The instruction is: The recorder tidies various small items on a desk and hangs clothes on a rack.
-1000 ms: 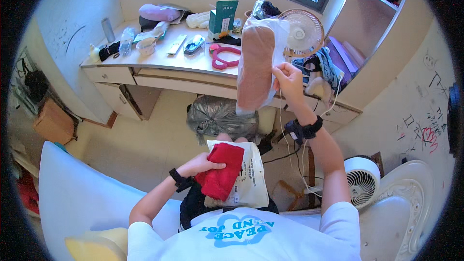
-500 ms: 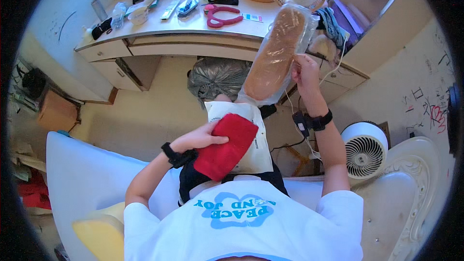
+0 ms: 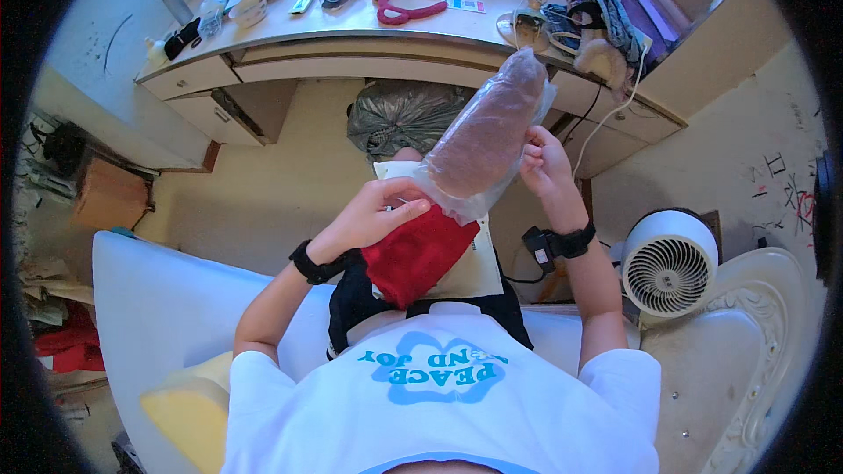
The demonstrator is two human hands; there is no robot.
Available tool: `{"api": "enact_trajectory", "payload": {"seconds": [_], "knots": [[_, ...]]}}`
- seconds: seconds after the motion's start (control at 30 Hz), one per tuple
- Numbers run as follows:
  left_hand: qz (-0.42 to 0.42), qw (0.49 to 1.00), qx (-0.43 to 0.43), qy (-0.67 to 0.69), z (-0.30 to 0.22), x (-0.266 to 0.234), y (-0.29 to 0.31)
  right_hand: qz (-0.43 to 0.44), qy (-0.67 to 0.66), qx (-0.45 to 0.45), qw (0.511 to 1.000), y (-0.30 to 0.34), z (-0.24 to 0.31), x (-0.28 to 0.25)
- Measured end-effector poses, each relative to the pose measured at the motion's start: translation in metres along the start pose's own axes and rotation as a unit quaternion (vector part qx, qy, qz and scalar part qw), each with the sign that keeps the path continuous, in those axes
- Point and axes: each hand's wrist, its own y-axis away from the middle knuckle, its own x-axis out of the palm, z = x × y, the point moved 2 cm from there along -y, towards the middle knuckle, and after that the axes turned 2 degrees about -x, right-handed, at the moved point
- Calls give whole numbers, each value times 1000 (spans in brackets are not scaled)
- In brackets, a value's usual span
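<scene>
Best to steady the brown pad (image 3: 487, 136), slanting between the right hand (image 3: 549, 167), pinching the edge of its clear wrapper (image 3: 474, 203), and the left hand (image 3: 373, 215), gripping the red cloth (image 3: 417, 254), by lightly supporting its lower end to avoid bending or slipping.

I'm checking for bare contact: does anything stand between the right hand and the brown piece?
Yes, the clear bag: it covers the brown piece, and the right hand pinches the bag's right edge. Nothing else visible stands between them; the red cloth in the left hand is to their lower left.
</scene>
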Motion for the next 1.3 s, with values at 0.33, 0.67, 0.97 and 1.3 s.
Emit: {"api": "enact_trajectory", "payload": {"seconds": [0.33,0.67,0.97,1.3], "knots": [[-96,988,-75,94,-12,3,13,-54,24,49,997,-20,-48,-14],[-134,976,-167,41,-3,-7,12,-55,48,-54,996,-2,-63,-19],[-199,962,-96,161,-5,-10,13,1,118,-47,992,0,-65,-16],[-169,968,2,185,-18,8,-2,32,746,-357,561,46,-58,8]]}}
